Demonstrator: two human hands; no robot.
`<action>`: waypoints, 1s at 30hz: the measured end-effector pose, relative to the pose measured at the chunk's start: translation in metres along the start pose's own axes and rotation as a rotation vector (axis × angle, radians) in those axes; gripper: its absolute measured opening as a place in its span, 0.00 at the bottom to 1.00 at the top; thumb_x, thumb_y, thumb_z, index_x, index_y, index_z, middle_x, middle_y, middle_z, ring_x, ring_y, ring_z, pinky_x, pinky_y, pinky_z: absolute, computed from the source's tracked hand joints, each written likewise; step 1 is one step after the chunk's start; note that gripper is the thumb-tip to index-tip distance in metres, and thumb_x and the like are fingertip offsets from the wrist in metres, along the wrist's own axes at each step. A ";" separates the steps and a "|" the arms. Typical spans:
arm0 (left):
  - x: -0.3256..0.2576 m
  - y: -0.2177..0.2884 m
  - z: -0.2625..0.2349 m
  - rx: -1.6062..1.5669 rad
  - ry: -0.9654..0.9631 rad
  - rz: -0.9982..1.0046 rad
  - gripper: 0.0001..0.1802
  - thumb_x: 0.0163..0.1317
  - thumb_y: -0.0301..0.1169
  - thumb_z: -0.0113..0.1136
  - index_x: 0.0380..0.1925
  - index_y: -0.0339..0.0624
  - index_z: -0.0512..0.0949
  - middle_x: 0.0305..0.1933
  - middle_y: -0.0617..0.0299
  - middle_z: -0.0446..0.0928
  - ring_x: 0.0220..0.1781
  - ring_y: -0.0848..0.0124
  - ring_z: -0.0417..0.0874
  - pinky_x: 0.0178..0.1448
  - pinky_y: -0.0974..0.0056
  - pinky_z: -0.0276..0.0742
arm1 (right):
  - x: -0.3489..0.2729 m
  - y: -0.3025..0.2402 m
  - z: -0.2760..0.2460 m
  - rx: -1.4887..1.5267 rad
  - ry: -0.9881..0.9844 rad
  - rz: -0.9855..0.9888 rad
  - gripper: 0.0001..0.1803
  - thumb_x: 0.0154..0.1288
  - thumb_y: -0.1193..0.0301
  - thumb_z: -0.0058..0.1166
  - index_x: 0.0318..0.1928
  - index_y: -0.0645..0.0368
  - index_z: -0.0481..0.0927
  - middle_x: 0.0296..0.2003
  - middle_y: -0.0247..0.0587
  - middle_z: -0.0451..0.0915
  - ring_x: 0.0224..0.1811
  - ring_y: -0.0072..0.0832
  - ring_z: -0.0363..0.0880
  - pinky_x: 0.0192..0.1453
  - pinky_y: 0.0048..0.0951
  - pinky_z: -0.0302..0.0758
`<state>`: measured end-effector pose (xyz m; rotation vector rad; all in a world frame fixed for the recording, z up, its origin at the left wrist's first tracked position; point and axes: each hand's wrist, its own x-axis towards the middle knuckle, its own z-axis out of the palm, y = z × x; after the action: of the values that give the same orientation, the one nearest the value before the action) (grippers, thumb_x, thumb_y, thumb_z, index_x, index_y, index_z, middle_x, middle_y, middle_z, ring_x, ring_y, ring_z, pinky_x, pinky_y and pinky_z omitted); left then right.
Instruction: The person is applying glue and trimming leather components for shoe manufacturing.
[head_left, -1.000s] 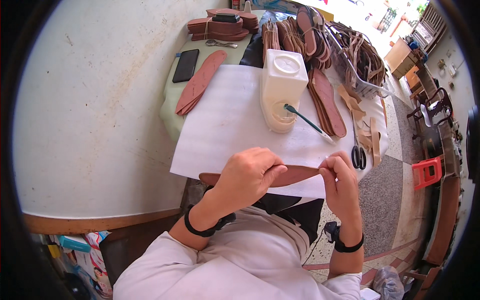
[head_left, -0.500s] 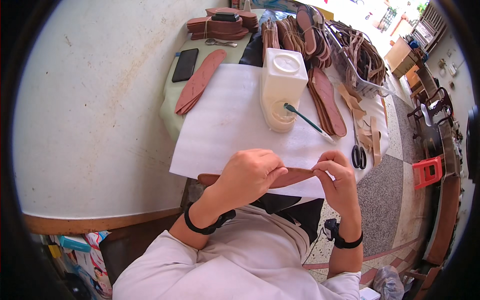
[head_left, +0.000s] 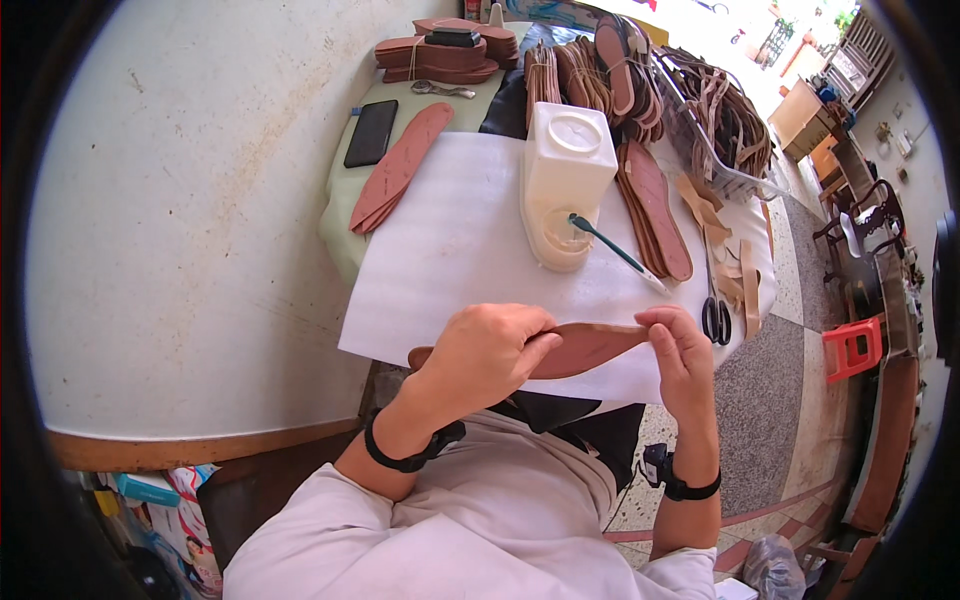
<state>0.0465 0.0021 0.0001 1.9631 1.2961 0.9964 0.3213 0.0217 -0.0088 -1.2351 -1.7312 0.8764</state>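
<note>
A reddish-brown shoe insole (head_left: 590, 349) is held lengthwise over the near edge of the white sheet (head_left: 430, 260). My left hand (head_left: 487, 345) grips it around the middle, thumb and fingers closed on its upper edge; this hand hides part of the insole. At its right tip, my right hand (head_left: 677, 348) pinches the end between thumb and fingers. Beyond the hands stands a cream-coloured plastic container (head_left: 565, 180) with a cut-out opening, and a green-and-white brush (head_left: 612, 247) leans out of it.
Fanned insoles (head_left: 405, 165) lie at left beside a black phone (head_left: 371, 133). More insoles (head_left: 655, 205) sit right of the container, near black-handled scissors (head_left: 716, 318) and tan scraps (head_left: 748, 285). Behind are bundled insoles (head_left: 440, 60) and a clear basket (head_left: 725, 172) of brown strips.
The insole has shifted slightly right and tilted to show more of its face. My left hand's grip has moved along it slightly, and my right hand still pinches its tip.
</note>
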 end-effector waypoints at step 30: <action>-0.001 0.004 0.003 0.119 0.027 0.175 0.04 0.66 0.26 0.68 0.38 0.37 0.87 0.36 0.52 0.85 0.35 0.52 0.85 0.41 0.53 0.81 | 0.014 -0.027 -0.005 -0.065 0.146 -0.095 0.08 0.63 0.84 0.65 0.43 0.64 0.90 0.39 0.42 0.89 0.44 0.32 0.86 0.55 0.30 0.77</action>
<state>0.0508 -0.0004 0.0014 2.1917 1.2395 1.0529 0.3132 0.0277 0.0205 -1.2175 -1.6974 0.6632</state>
